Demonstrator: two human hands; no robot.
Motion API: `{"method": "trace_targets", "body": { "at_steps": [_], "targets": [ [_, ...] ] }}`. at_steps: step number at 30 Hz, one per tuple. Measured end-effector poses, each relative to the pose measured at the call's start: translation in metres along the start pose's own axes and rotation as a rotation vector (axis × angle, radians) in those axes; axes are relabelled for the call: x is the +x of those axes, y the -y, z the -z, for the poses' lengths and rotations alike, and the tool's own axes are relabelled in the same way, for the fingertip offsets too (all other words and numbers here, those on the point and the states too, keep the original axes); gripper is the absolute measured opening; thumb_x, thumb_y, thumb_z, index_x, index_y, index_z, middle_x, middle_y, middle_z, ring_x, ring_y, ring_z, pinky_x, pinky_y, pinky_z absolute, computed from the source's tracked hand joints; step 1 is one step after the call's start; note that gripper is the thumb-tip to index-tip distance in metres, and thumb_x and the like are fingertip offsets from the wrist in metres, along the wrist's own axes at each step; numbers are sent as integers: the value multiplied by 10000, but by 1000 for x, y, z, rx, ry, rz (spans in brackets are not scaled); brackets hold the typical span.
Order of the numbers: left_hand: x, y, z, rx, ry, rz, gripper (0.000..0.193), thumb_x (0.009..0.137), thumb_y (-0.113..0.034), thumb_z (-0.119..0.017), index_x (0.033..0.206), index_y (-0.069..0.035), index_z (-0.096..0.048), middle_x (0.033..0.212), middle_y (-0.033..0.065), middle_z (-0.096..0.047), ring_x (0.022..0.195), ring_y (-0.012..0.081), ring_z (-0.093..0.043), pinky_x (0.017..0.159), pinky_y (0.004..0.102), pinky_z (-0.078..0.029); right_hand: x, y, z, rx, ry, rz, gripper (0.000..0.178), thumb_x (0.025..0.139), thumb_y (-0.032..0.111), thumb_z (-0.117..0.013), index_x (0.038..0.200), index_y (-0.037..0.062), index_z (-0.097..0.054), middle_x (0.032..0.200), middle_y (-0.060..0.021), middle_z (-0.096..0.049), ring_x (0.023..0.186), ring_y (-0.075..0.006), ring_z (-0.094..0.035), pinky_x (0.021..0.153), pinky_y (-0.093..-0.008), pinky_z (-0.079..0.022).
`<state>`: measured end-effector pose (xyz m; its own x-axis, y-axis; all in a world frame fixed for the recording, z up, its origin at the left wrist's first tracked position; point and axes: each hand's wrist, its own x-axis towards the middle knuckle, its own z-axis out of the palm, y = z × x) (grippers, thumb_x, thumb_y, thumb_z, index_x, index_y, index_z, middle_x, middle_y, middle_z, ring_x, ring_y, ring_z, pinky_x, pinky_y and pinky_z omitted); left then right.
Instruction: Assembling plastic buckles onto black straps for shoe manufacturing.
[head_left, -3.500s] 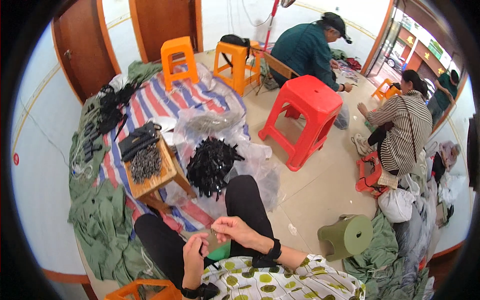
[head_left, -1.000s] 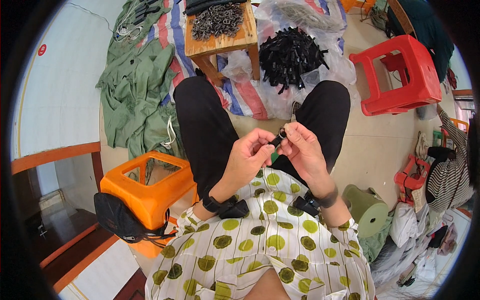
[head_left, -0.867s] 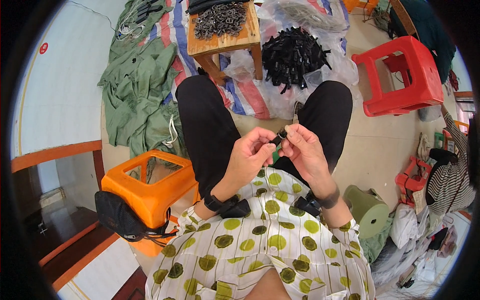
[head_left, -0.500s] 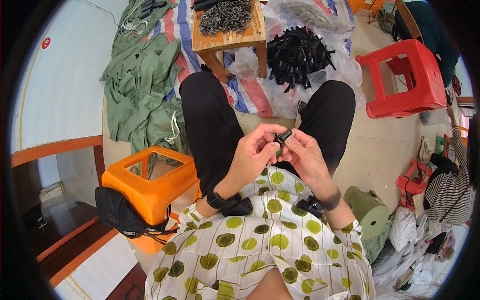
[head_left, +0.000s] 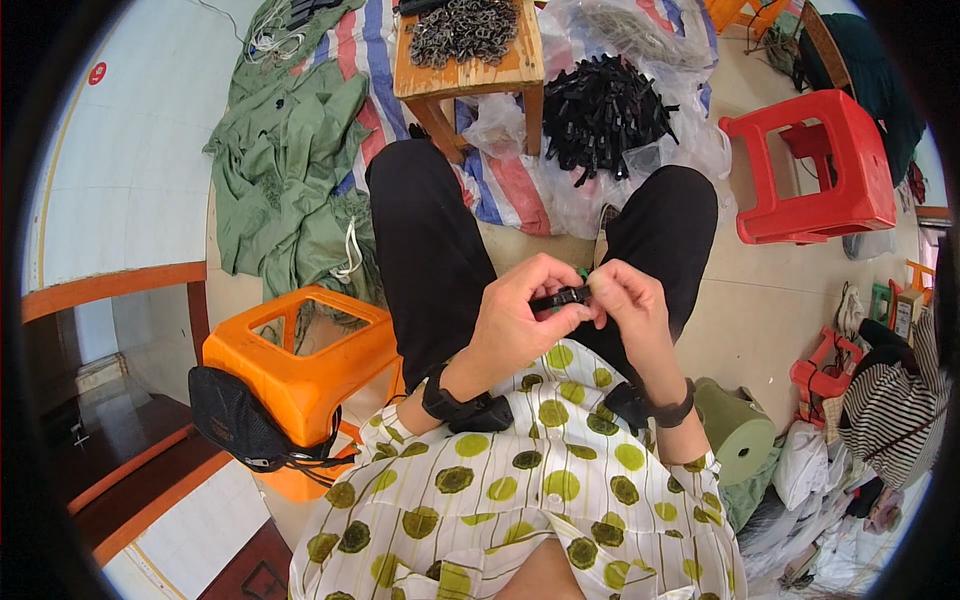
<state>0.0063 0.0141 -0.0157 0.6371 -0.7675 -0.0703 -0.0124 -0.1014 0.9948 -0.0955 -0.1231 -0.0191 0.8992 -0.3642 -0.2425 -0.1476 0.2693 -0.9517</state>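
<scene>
My left hand [head_left: 522,305] and my right hand [head_left: 634,305] meet above my lap, between my knees. Pinched in the left fingers is a small black strap piece [head_left: 562,298], lying nearly level and pointing toward the right hand. The right thumb and forefinger close on its other end. A bit of green [head_left: 583,273] shows by the fingertips; what it is I cannot make out. Ahead on clear plastic lies a heap of similar black pieces [head_left: 608,115]. Dark metal buckles [head_left: 462,32] are piled on a wooden stool [head_left: 475,77].
An orange plastic stool [head_left: 300,345] with a black bag [head_left: 228,415] hanging on it stands at my left. Green cloth [head_left: 285,170] lies beyond it, partly over a striped sheet [head_left: 350,50]. To the right are a red stool [head_left: 810,185] and a green roll [head_left: 740,430].
The black piece has been turned from an upward slant to nearly level. Both hands have shifted slightly to the right, the right hand now bent over the piece's end.
</scene>
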Motion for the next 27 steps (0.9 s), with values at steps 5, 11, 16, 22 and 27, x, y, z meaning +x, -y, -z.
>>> {"method": "trace_targets", "body": {
  "at_steps": [5,11,16,22,27],
  "targets": [
    [1,-8,-4,235,-54,-152,198,695,-58,-718,812,-46,-559,701,6,-544,629,73,-501,584,212,-423,-4,9,-11,-186,-72,95,232,884,194,-588,743,10,-594,614,34,-529,548,-20,-454,482,-177,-354],
    [-2,-10,-6,340,-133,-238,210,656,-44,-712,784,-42,-545,681,43,-560,564,123,-546,525,243,-446,-9,11,-12,-118,-131,83,217,883,183,-591,747,14,-596,619,32,-533,539,-17,-448,477,-172,-346],
    [-1,-13,-8,336,-164,-284,209,638,-26,-697,771,-41,-536,669,50,-562,541,139,-558,504,243,-450,-9,11,-10,-83,-166,88,222,883,190,-591,731,27,-593,583,36,-531,495,-7,-440,439,-163,-329],
    [3,-15,-14,272,-9,-175,187,674,-16,-675,801,-35,-538,663,43,-554,571,94,-557,525,219,-448,-16,17,3,-62,-156,31,215,880,186,-587,715,49,-598,552,39,-534,466,3,-438,413,-155,-319],
    [-1,-20,-14,249,1,-150,170,704,-21,-656,825,-18,-536,690,36,-569,650,70,-549,602,224,-457,-11,16,7,-210,-55,-14,281,886,196,-544,667,19,-549,561,36,-489,545,-24,-420,468,-222,-353]
  ]
}}
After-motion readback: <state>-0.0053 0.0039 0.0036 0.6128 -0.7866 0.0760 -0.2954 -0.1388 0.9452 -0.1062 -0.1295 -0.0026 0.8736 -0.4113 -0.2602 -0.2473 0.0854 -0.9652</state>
